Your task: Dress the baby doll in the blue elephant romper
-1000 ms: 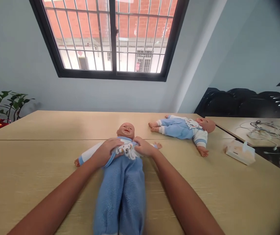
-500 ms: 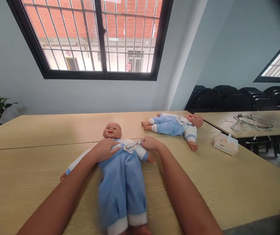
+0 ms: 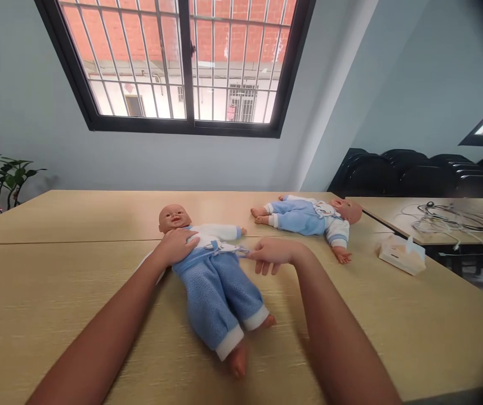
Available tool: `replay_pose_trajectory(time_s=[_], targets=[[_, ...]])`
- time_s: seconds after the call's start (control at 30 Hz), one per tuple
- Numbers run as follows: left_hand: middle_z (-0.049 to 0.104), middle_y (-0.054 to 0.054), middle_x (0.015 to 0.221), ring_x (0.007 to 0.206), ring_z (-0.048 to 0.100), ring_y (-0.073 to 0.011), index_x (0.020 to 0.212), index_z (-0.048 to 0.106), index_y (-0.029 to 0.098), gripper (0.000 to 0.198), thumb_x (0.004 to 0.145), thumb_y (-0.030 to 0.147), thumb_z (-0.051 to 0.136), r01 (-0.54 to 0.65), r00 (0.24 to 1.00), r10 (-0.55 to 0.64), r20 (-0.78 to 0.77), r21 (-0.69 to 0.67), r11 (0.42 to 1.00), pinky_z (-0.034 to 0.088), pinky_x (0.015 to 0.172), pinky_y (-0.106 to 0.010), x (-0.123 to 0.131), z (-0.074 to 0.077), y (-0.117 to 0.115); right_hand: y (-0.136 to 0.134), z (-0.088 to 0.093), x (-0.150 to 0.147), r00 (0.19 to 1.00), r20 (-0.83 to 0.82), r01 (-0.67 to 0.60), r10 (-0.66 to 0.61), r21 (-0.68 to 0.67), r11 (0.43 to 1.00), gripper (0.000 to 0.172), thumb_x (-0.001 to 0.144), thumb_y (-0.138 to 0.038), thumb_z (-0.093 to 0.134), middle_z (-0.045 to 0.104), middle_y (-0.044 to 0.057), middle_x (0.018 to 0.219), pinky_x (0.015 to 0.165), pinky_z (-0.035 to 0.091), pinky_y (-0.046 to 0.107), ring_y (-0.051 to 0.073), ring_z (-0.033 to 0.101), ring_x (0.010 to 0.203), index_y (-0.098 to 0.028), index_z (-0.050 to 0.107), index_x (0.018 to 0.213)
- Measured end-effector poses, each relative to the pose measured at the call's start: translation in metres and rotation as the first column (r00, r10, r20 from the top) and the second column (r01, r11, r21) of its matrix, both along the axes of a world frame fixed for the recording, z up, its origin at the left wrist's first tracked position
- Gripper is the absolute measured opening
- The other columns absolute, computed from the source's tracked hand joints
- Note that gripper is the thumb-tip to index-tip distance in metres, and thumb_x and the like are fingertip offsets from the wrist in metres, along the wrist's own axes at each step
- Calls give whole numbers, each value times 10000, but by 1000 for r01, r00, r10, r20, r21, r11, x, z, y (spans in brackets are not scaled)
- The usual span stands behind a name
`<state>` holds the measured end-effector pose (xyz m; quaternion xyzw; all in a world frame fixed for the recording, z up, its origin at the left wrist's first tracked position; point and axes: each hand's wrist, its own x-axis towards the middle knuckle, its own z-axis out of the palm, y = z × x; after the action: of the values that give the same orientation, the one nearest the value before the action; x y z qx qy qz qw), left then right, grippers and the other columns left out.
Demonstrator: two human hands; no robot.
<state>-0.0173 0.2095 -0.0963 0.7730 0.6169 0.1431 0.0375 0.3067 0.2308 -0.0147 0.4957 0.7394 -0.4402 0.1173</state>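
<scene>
Nearer doll [image 3: 218, 281] has turned while tissue [image 3: 409, 244] pokes from the box [image 3: 399, 257].

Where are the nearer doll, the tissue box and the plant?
Nearer doll [image 3: 208, 275]: head view, on its blue trousers.
Tissue box [image 3: 401, 259]: head view, on its side.
Plant [image 3: 10, 180]: head view, on its leaves.

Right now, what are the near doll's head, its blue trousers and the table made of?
Head: probably vinyl or another plastic; it looks smooth, moulded and slightly shiny.
Trousers: soft cloth, maybe fleece; the surface looks matt and fuzzy, with soft folds.
Table: wood or a wood-look coating, with a dull sheen; fine pale streaks run across it, but I can't tell which.
</scene>
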Motion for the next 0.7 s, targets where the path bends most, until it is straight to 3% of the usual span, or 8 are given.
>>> replay_pose_trajectory(time_s=[0.07, 0.13, 0.2, 0.33, 0.4, 0.5, 0.6, 0.7], targets=[[732, -72, 1358, 1289, 647, -294, 1265, 748, 253, 479, 1026, 477, 398, -2, 1000, 2, 0, -8, 1000, 474, 1102, -414, -3, -1, 2, -8, 6, -8, 999, 35, -13, 11, 80, 997, 479, 1008, -552, 539, 778, 177, 1103, 597, 583, 293, 239, 743, 835, -117, 715, 1103], [727, -81, 1367, 1305, 636, -304, 1275, 743, 251, 485, 1025, 483, 398, -13, 1000, 13, -4, -12, 1000, 466, 1111, -430, -5, -3, 3, -21, 12, -17, 999, 42, -26, 17, 217, 976, 518, 985, -520, 587, 769, 143, 1146, 599, 575, 293, 232, 742, 813, -171, 615, 1367], [714, -87, 1388, 1324, 621, -319, 1278, 741, 256, 493, 1029, 489, 385, -27, 1000, 27, -8, -14, 1000, 463, 1110, -455, -6, -5, 4, -38, 17, -27, 994, 94, -84, 50, 398, 914, 611, 953, -544, 632, 771, 115, 1157, 667, 578, 313, 243, 749, 844, -210, 543, 1458], [687, -100, 1427, 1349, 597, -336, 1299, 728, 244, 521, 1035, 503, 361, -34, 999, 33, -9, -19, 999, 448, 1124, -492, -6, -8, 5, -68, 8, -56, 950, 306, -239, 63, 580, 779, 549, 903, -606, 688, 769, 183, 1172, 844, 562, 423, 369, 735, 1035, -145, 720, 1199], [685, -102, 1429, 1357, 591, -335, 1311, 721, 239, 529, 1036, 503, 354, -31, 999, 31, -7, -25, 999, 438, 1135, -496, -7, -8, 6, -73, -4, -70, 927, 375, -258, 30, 575, 777, 477, 921, -545, 695, 761, 222, 1180, 870, 550, 450, 405, 725, 1078, -127, 756, 1142], [687, -92, 1428, 1362, 587, -328, 1313, 720, 251, 525, 1034, 510, 358, -30, 1000, 30, 1, -32, 999, 446, 1130, -479, -10, -8, 7, -73, -16, -75, 902, 431, -294, 31, 560, 775, 343, 997, -406, 598, 768, 209, 1166, 856, 534, 398, 361, 733, 1083, -142, 776, 1126], [680, -92, 1439, 1363, 585, -327, 1346, 701, 248, 539, 1028, 521, 361, -38, 999, 39, 19, -31, 999, 448, 1129, -481, -15, -10, 10, -82, -18, -56, 897, 431, -342, 97, 540, 769, 341, 1023, -356, 512, 782, 174, 1097, 770, 500, 343, 307, 745, 992, -156, 785, 1063], [674, -93, 1447, 1362, 586, -319, 1366, 688, 242, 546, 1021, 522, 372, -47, 998, 48, 45, -25, 999, 429, 1150, -476, -20, -13, 14, -111, -16, -16, 919, 355, -340, 173, 491, 802, 266, 967, -280, 525, 768, 98, 887, 641, 412, 293, 231, 702, 791, -174, 753, 880]])
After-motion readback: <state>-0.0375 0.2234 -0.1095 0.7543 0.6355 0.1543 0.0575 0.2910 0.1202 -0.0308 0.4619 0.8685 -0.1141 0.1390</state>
